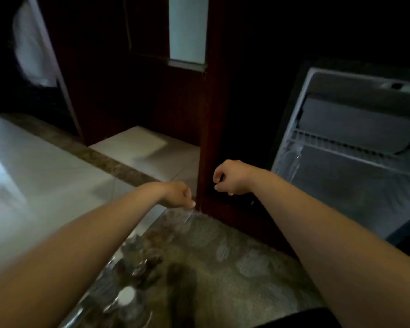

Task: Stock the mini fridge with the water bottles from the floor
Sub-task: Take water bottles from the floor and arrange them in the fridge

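Observation:
The mini fridge [355, 162] stands open at the right, with a wire shelf and one clear water bottle [292, 159] lying inside at its left wall. Several clear water bottles [133, 256] stand on the floor at the lower left, one with a white cap [127, 296]. My left hand [176, 194] reaches down and grips the top of a clear bottle [184, 217] beside the cabinet post. My right hand [231, 177] hangs loosely curled in front of the dark cabinet base and holds nothing.
A dark red wooden cabinet post [211, 114] stands between my hands and the fridge. The floor is pale tile [45, 166] at the left and mottled stone [223, 256] under my arms. The room is dim and the picture is blurred.

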A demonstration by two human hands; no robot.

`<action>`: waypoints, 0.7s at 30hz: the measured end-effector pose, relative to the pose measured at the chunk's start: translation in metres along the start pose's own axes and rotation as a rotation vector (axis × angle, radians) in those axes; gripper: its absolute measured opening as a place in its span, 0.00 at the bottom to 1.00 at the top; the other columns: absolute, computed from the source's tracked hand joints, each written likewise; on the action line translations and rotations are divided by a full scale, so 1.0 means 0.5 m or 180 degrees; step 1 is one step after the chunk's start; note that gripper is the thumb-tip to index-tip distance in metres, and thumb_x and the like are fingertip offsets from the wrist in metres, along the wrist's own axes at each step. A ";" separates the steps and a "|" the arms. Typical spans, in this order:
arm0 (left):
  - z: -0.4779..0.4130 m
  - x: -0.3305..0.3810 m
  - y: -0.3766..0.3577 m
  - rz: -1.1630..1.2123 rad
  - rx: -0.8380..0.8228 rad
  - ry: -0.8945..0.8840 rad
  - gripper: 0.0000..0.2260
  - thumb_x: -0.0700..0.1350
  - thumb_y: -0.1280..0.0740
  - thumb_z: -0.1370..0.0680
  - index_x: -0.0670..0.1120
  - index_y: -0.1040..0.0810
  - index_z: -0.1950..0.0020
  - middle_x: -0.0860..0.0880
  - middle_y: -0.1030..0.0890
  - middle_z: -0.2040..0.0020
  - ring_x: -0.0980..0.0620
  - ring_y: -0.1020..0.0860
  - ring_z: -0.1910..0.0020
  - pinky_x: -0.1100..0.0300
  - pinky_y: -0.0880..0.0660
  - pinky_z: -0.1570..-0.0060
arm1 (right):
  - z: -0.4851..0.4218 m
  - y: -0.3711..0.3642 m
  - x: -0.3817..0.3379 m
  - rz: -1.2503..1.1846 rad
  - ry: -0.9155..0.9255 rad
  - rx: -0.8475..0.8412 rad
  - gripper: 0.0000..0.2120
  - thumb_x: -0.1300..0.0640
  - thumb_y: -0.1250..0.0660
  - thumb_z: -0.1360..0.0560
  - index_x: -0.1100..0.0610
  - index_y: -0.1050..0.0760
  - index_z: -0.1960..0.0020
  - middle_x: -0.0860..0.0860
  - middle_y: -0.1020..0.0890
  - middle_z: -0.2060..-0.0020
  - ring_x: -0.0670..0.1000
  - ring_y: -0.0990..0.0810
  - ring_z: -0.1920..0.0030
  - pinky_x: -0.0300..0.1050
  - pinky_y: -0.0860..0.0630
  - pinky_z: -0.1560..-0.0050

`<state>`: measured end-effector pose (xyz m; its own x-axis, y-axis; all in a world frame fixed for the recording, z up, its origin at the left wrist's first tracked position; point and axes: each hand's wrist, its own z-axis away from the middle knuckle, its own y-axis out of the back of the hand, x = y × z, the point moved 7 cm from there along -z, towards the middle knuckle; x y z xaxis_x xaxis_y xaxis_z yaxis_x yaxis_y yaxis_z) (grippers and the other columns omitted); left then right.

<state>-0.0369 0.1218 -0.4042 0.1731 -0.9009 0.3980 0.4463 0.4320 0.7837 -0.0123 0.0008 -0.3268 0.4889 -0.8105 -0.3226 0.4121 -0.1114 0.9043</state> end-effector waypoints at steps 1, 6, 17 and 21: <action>0.012 -0.026 -0.014 0.0032 -0.0015 0.0024 0.12 0.52 0.39 0.21 0.44 0.23 0.50 0.44 0.22 0.44 0.45 0.24 0.41 0.51 0.30 0.38 | -0.002 -0.019 -0.013 0.0002 -0.0003 -0.0021 0.10 0.57 0.37 0.22 0.59 0.23 0.43 0.50 0.24 0.66 0.53 0.20 0.54 0.45 0.26 0.53; 0.065 -0.129 -0.096 0.0035 -0.0134 0.0190 0.17 0.51 0.37 0.22 0.43 0.23 0.38 0.45 0.23 0.39 0.47 0.25 0.40 0.55 0.30 0.38 | -0.015 -0.140 -0.069 -0.0032 0.0077 -0.0318 0.10 0.58 0.36 0.23 0.60 0.22 0.44 0.55 0.19 0.52 0.56 0.20 0.48 0.48 0.24 0.48; 0.174 -0.297 -0.272 0.0363 -0.0701 0.0486 0.26 0.54 0.31 0.27 0.47 0.31 0.32 0.48 0.24 0.37 0.48 0.25 0.40 0.51 0.29 0.36 | -0.029 -0.371 -0.187 -0.0110 0.0459 -0.0839 0.12 0.58 0.34 0.24 0.59 0.23 0.42 0.56 0.20 0.44 0.54 0.21 0.47 0.44 0.28 0.54; 0.202 -0.329 -0.334 0.0649 -0.0860 0.0505 0.28 0.52 0.30 0.28 0.49 0.34 0.30 0.49 0.26 0.36 0.49 0.27 0.37 0.52 0.29 0.35 | -0.003 -0.439 -0.224 0.0112 0.0762 -0.0960 0.16 0.55 0.33 0.25 0.58 0.26 0.39 0.55 0.22 0.42 0.55 0.23 0.44 0.46 0.26 0.50</action>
<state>-0.2284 0.2019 -0.5525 0.4068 -0.8019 0.4375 0.6006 0.5956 0.5334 -0.1560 0.1169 -0.4895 0.6577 -0.6497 -0.3812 0.5820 0.1171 0.8047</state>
